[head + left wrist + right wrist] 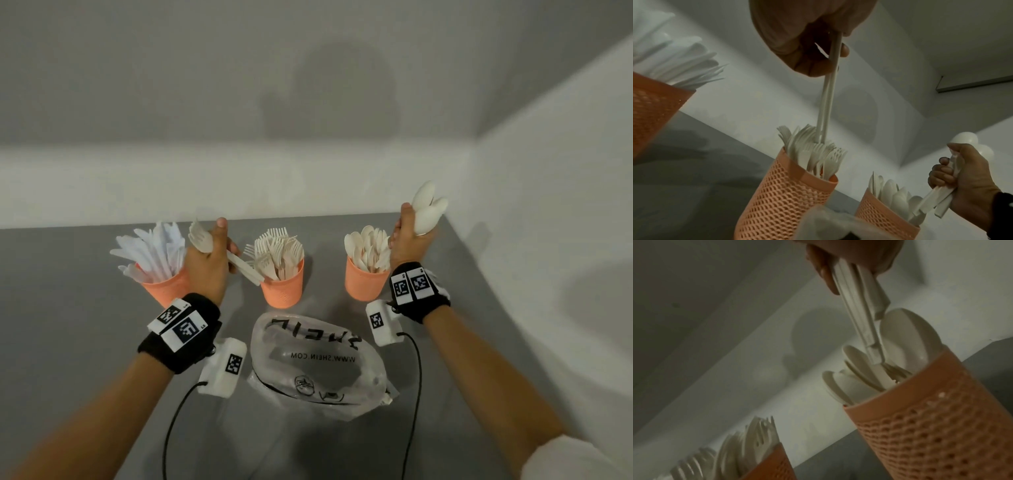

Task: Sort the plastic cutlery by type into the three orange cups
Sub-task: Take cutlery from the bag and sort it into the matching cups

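My left hand point(205, 260) is closed round the handles of a few white plastic forks point(202, 240), tines up, their handle ends angling down to the crowded fork heads in the middle orange mesh cup point(282, 291). My right hand point(409, 241) is clenched on a small bundle of white plastic spoons point(426, 205), bowls up, with the handles hanging just over the right orange mesh cup point(363, 284), which is already packed with spoons. The left orange mesh cup point(164, 287) holds the white plastic knives point(154, 250), and a clear printed plastic bag point(318, 363) lies on the grey worktop point(85, 308) in front of the row. I think the risk is in the drop: both target cups are so full that the handles could catch on the heads already standing there, so a piece springs out onto the worktop, or my push tips a light cup over. Letting go too early would scatter the bundle.
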Demonstrator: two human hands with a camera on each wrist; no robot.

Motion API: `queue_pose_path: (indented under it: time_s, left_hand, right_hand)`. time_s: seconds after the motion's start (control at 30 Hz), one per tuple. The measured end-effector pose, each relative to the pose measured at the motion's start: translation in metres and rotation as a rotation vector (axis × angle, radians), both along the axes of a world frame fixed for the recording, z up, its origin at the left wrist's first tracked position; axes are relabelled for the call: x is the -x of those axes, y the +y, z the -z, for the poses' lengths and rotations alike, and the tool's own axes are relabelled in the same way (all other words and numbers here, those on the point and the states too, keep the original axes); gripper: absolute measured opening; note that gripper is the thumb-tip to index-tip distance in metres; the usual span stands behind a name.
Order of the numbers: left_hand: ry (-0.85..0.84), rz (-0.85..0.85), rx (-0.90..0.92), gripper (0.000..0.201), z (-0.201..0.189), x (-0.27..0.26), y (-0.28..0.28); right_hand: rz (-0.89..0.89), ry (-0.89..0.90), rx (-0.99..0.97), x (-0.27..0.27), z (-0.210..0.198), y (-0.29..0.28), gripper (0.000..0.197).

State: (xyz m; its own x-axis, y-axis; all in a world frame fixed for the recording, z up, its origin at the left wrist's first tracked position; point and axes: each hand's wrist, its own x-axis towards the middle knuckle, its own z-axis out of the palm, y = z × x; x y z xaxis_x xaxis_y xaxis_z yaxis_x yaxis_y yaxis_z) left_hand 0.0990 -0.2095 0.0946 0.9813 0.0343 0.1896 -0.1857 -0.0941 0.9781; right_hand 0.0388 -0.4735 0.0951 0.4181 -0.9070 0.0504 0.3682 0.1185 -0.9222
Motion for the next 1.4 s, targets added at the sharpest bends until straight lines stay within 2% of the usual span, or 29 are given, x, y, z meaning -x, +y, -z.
queue_pose_path:
  time_s: [0.2, 0.37, 0.43, 0.57, 0.63, 0.7, 0.8, 0.93, 1.03, 1.1, 1.17, 1.23, 1.27, 1.4]
  left_hand:
    - [-0.001, -0.006, 0.001, 0.048, 0.007, -0.002, -0.007]
    - [-0.06, 0.003, -0.039, 0.046, 0.01, -0.004, -0.013]
    - [-0.081, 0.012, -0.056, 0.046, 0.012, -0.007, -0.014]
    - [-0.129, 0.015, -0.109, 0.043, 0.012, -0.009, -0.02]
    - [-0.145, 0.015, -0.139, 0.043, 0.011, -0.009, -0.024]
    - [-0.161, 0.022, -0.161, 0.043, 0.01, -0.008, -0.028]
    - [-0.17, 0.04, -0.176, 0.043, 0.011, -0.009, -0.032]
    - [-0.167, 0.088, -0.175, 0.042, 0.013, -0.011, -0.034]
    - [-0.171, 0.118, -0.17, 0.043, 0.013, -0.011, -0.035]
    - [-0.177, 0.133, -0.168, 0.043, 0.014, -0.012, -0.036]
    - [-0.18, 0.135, -0.17, 0.042, 0.015, -0.013, -0.035]
    - [-0.185, 0.135, -0.179, 0.042, 0.017, -0.015, -0.035]
    - [-0.187, 0.133, -0.182, 0.042, 0.017, -0.016, -0.035]
    - [-0.184, 0.127, -0.174, 0.042, 0.016, -0.017, -0.038]
  right_hand:
    - [-0.029, 0.123, 0.132, -0.01, 0.02, -0.002, 0.03]
    - [-0.141, 0.107, 0.201, -0.021, 0.041, -0.002, 0.029]
    - [-0.145, 0.116, 0.296, -0.019, 0.047, -0.001, 0.03]
    - [-0.149, 0.12, 0.441, -0.012, 0.051, 0.003, 0.02]
    - [-0.152, 0.127, 0.462, -0.012, 0.052, 0.004, 0.025]
    - [-0.137, 0.125, 0.464, -0.012, 0.051, 0.005, 0.031]
    - [-0.096, 0.107, 0.474, -0.013, 0.049, 0.004, 0.027]
    - [-0.041, 0.186, 0.608, -0.012, 0.056, -0.005, 0.036]
    - [0.065, 0.163, 0.746, -0.012, 0.053, -0.008, 0.023]
    - [0.11, 0.142, 0.69, -0.011, 0.056, -0.012, 0.03]
    - [0.094, 0.131, 0.455, -0.011, 0.06, -0.018, 0.069]
    - [0.077, 0.101, 0.312, -0.011, 0.064, -0.026, 0.089]
    - [0.078, 0.092, 0.287, -0.01, 0.06, -0.026, 0.088]
    - [0.109, 0.024, 0.224, -0.007, 0.043, -0.021, 0.053]
